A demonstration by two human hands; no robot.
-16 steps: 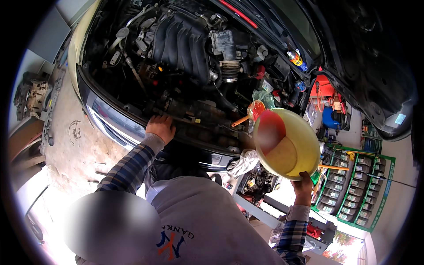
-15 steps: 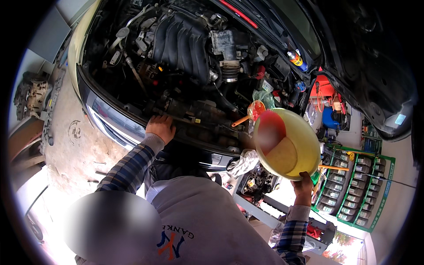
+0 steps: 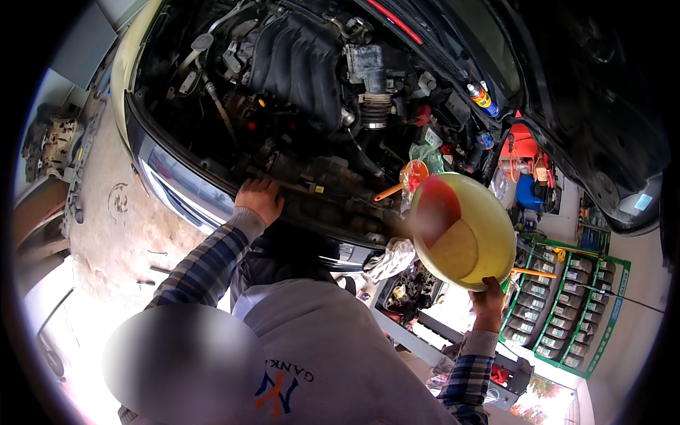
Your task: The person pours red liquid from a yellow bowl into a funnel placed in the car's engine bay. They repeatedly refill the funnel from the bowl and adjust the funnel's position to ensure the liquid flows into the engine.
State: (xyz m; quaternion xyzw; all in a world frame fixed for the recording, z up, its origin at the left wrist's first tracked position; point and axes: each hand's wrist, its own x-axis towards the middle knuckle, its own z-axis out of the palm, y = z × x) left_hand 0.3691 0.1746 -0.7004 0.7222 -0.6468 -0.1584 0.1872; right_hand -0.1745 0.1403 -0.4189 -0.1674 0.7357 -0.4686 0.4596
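Note:
My left hand (image 3: pixel 261 200) leans on the front crossbar (image 3: pixel 223 185) of a car's open engine bay, its fingers curled over the edge. At the right, my right hand (image 3: pixel 487 301) grips the rim of a pale yellow plastic basin (image 3: pixel 496 227). The basin is tilted, its inside turned up toward me. A red patch (image 3: pixel 440 202) fills its upper left part, partly blurred; I cannot tell what it is. Just left of the basin lies an orange-handled tool (image 3: pixel 388 192) with a round orange-red head, beside a crumpled clear plastic bag (image 3: pixel 426 154).
The black ribbed intake manifold (image 3: pixel 294 67) and an air duct (image 3: pixel 375 110) fill the engine bay. A blue and yellow spray can (image 3: pixel 483 99) stands near the windscreen. A pale cloth (image 3: pixel 389 261) hangs by the front edge. Tyre-filled green racks (image 3: pixel 559 304) stand at the right.
The view has shifted slightly. Both hands keep their places, the left on the crossbar and the right on the basin, which stays tilted as before.

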